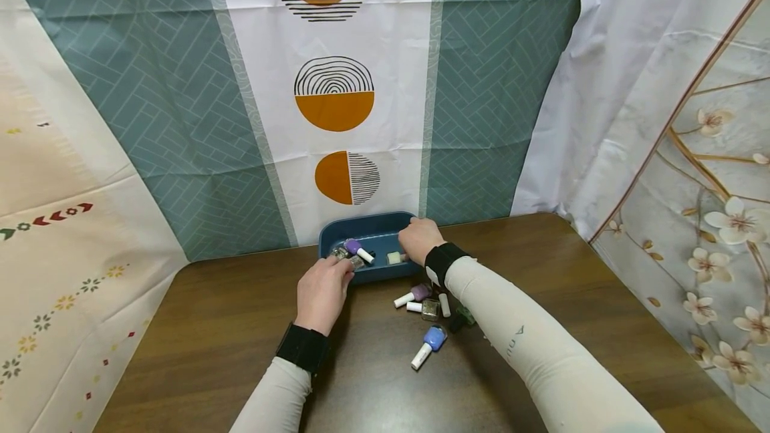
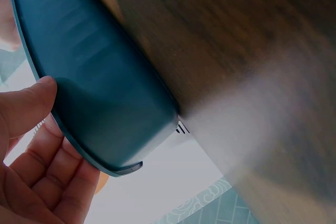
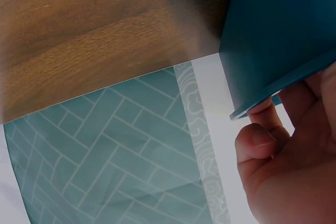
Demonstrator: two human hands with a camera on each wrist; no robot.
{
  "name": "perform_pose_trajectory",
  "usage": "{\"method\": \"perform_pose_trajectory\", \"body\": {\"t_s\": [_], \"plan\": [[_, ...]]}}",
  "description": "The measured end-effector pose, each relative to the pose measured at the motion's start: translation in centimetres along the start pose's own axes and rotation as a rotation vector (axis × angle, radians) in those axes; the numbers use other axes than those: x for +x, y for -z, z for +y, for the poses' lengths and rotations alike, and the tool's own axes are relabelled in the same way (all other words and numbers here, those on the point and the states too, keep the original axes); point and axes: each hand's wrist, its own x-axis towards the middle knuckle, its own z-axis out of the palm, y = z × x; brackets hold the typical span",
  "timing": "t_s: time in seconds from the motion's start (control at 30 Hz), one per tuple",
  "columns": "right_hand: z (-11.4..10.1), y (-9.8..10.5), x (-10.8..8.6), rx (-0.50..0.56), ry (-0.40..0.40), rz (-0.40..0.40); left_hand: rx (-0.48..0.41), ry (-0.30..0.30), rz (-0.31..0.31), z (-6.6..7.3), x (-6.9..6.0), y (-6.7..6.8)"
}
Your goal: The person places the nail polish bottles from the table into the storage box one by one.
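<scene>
A dark teal bin (image 1: 375, 274) stands at the back of the table. My left hand (image 1: 323, 289) grips its front left rim; in the left wrist view the thumb (image 2: 39, 100) presses the outer wall and the fingers hook over the rim. Close to those fingers inside lie several nail polish bottles, among them a purple one with a white cap (image 1: 353, 246). My right hand (image 1: 422, 240) reaches over the bin's right end, its curled fingers at the cap end of a cream nail polish bottle (image 1: 394, 258). The rim partly hides its fingertips in the right wrist view.
In front of the bin lie more nail polish bottles: a mauve one (image 1: 421, 292), a glittery one (image 1: 430, 309), a blue one (image 1: 435, 337) and a dark green one (image 1: 463, 317) partly under the right forearm. A patterned curtain (image 1: 391, 132) hangs directly behind the table.
</scene>
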Motion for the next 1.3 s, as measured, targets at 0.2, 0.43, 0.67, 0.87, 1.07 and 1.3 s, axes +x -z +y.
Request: {"method": "perform_pose_trajectory", "body": {"t_s": [0.2, 0.43, 0.67, 0.87, 1.07, 1.3], "plan": [[0.0, 0.3, 0.0, -0.015, 0.005, -0.018, 0.0, 0.016, -0.019, 0.1, 0.1, 0.1], [0.1, 0.0, 0.2, 0.003, 0.004, -0.029, 0.001, 0.018, -0.033, 0.2, 0.1, 0.1], [0.0, 0.0, 0.3, -0.021, 0.015, -0.026, 0.001, 0.013, -0.023, 0.2, 0.1, 0.2], [0.1, -0.1, 0.5, -0.046, 0.028, -0.008, -0.001, -0.006, 0.002, 0.1, 0.2, 0.1], [0.4, -0.4, 0.1, -0.039, 0.059, 0.079, 0.005, -0.02, 0.02, 0.0, 0.1, -0.2], [0.6, -0.8, -0.4, 0.039, 0.085, 0.165, 0.011, -0.021, 0.033, -0.1, 0.0, -0.3]]}}
